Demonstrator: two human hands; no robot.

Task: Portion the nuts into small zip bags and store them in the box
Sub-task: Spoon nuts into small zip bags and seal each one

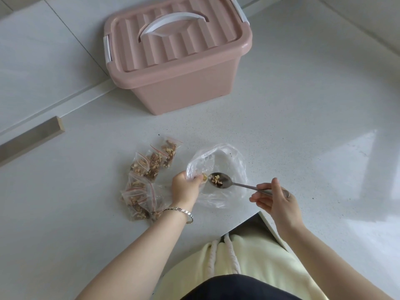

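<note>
**Left hand on the bag, right hand on the spoon**

Our left hand point(185, 187) is curled round the near rim of the loose clear bag point(227, 161), pinching the thin plastic so that its mouth gapes. A pale nut piece sits right at the fingertips. Whether an empty zip bag is pinched there too, we cannot tell. Our right hand point(273, 199) pinches the end of the spoon point(219, 180) handle between thumb and forefinger, with the other fingers loosely spread beneath. The spoon's bowl lies inside the clear bag's mouth, just beside the left fingertips, and carries a small heap of nuts point(216, 180).

We judge the step in hand to be scooping one more portion. To do it well, we should hold the spoon level and lift it slowly, since the pieces are crumbly and could roll off the shallow bowl. The rim needs to stay taut, because this film looks apt to sag onto the spoon. Any transfer is best made over the clear bag, so that spills fall back inside.

The filled small zip bags point(141, 180) lie in an overlapping cluster on the counter point(303, 105), just left of our left hand. The pink box point(184, 87) stands well apart at the far side with its lid point(173, 40) on, so storing is not yet begun.
</note>
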